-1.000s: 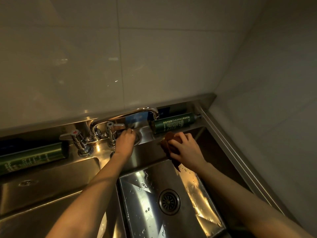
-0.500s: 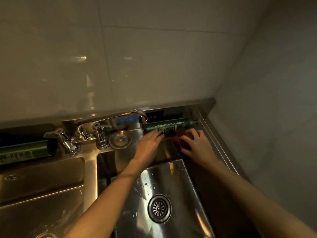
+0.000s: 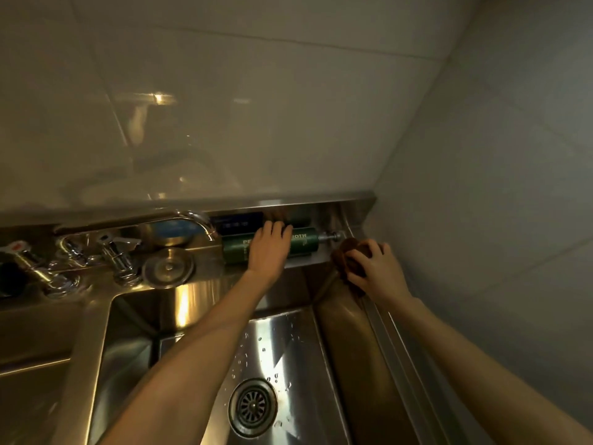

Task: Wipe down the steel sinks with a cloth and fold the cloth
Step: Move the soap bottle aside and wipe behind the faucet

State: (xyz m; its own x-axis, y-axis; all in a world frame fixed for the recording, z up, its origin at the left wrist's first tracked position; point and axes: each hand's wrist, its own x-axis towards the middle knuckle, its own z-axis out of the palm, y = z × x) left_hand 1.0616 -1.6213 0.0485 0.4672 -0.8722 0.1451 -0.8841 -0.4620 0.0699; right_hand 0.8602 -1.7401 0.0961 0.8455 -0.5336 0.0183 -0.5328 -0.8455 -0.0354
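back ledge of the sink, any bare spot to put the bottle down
Little: the green bottle under the left hand, a round steel lid and the taps fill it. The right hand holds the cloth at the corner.

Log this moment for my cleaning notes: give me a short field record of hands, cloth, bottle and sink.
left hand: laid over the green bottle, which lies on its side on the back ledge
right hand: gripping the brown cloth at the sink's back right corner
sink basin: water droplets on the floor
drain strainer: uncovered
faucet: no water visible running
cloth state: bunched, not folded
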